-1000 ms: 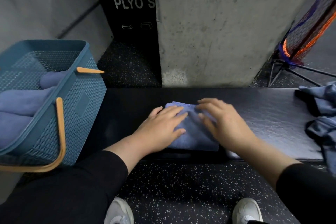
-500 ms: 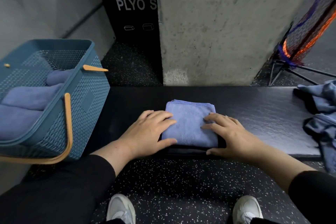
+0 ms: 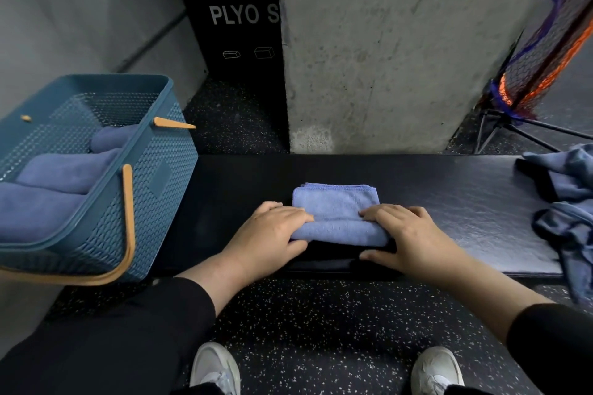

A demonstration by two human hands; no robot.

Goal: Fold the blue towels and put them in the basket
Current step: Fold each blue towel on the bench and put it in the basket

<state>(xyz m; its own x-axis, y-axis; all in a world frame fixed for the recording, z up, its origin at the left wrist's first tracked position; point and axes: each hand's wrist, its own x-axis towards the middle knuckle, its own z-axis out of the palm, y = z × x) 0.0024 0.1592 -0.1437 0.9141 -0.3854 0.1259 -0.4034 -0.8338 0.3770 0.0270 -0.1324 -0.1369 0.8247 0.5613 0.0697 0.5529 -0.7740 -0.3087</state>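
From my feed: black padded bench (image 3: 449, 189) up against a concrete pillar (image 3: 401, 42), black sign (image 3: 237, 26) reading "PLYO S" behind it, orange-purple net (image 3: 545, 51) on a stand far right, speckled floor (image 3: 321, 330), white sneakers (image 3: 215, 369).

Gym: plyo box (image 3: 237, 26), speckled rubber floor (image 3: 321, 314)
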